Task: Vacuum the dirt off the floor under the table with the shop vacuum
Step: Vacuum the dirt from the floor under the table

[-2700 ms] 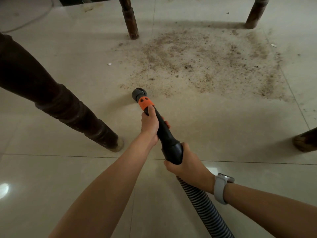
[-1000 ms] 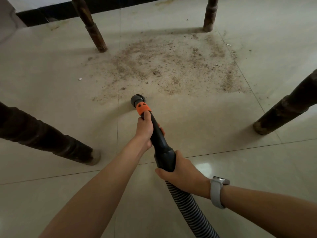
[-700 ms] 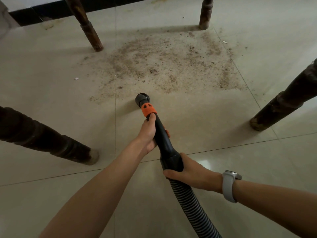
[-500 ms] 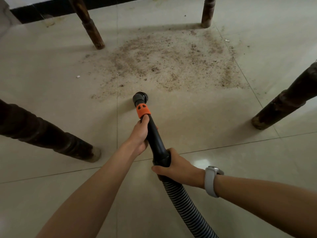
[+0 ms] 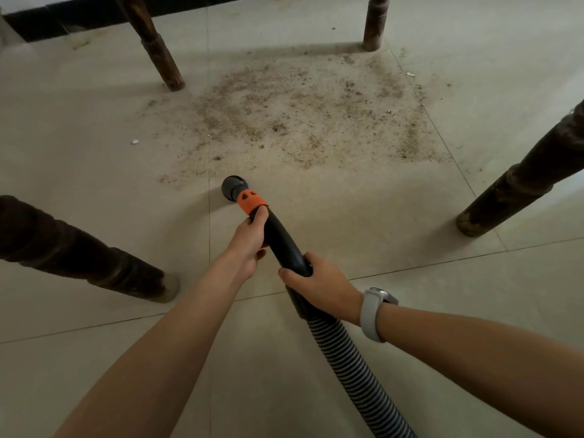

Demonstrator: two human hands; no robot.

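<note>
A wide patch of brown dirt (image 5: 303, 121) is scattered over the pale floor tiles between the table legs. The black vacuum wand (image 5: 279, 238) has an orange collar (image 5: 251, 202) behind its round nozzle (image 5: 233, 186), which sits low at the near left edge of the dirt. My left hand (image 5: 249, 241) grips the wand just behind the orange collar. My right hand (image 5: 319, 286), with a white watch on the wrist, grips the wand's rear end where the ribbed hose (image 5: 357, 374) joins and trails off to the lower right.
Dark wooden table legs stand around the dirt: near left (image 5: 79, 257), near right (image 5: 518, 181), far left (image 5: 155, 45) and far right (image 5: 374, 23). A black baseboard (image 5: 63, 20) runs along the far wall. A small white scrap (image 5: 135, 141) lies left of the dirt.
The nozzle has stayed at the near edge of the dirt, shifting slightly side to side. Both hands keep their grip on the wand; my view has swung left since the earliest frame.
</note>
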